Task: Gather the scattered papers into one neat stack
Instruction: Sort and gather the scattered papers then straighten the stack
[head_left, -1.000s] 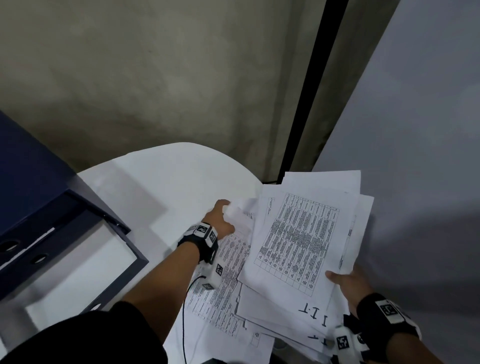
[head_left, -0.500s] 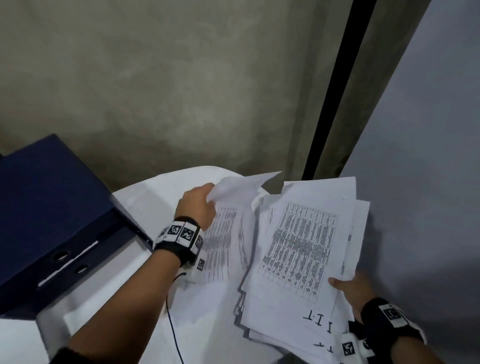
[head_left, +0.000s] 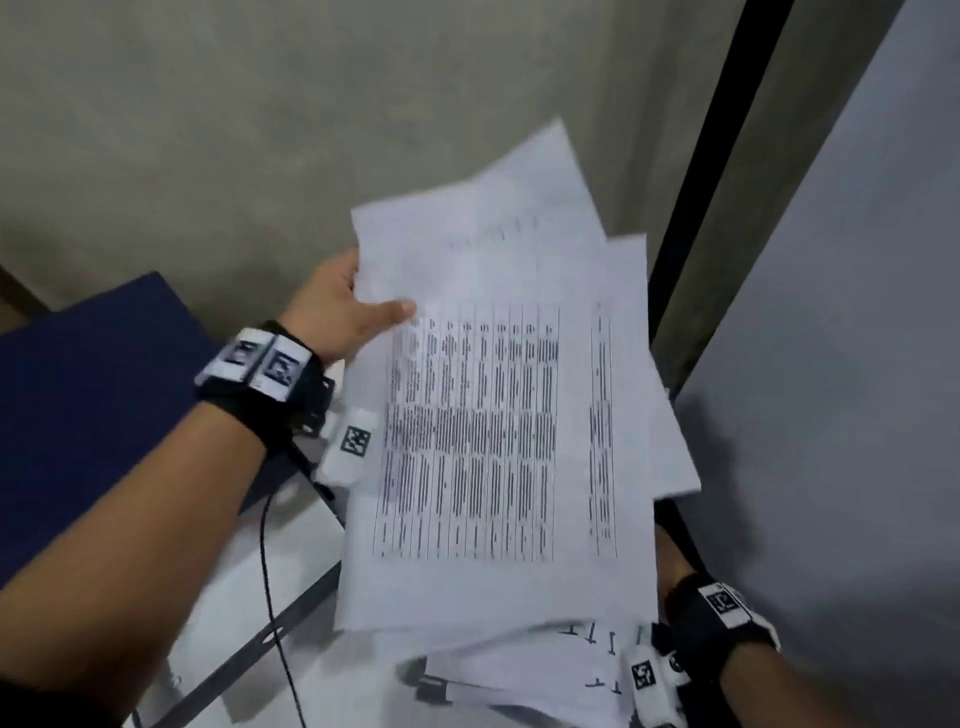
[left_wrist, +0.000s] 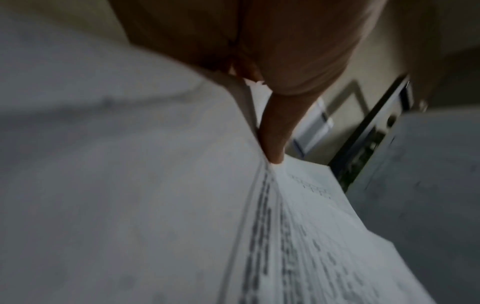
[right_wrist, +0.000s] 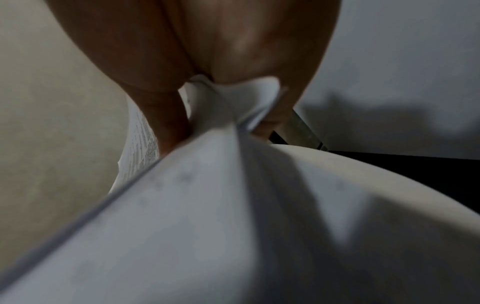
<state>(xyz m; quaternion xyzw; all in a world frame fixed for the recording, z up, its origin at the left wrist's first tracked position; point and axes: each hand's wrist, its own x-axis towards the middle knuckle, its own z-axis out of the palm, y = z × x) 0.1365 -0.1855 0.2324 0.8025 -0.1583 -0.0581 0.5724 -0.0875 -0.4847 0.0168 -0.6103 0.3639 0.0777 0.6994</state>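
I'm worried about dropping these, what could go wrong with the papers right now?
The papers are fanned out with uneven edges, so loose sheets could slide free. The left hand pinches only an edge and the right hand grips a crumpled corner, which may crease or tear.

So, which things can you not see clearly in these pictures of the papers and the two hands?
- Right hand: in the head view the papers cover most of it.
- Printed table text: blurred by motion in every view, unreadable.
- Number of sheets: edges overlap, cannot be counted.
- Left hand fingers: behind the sheets in the head view; only the thumb shows.
- Blue folder: cut off by the left edge and the forearm.
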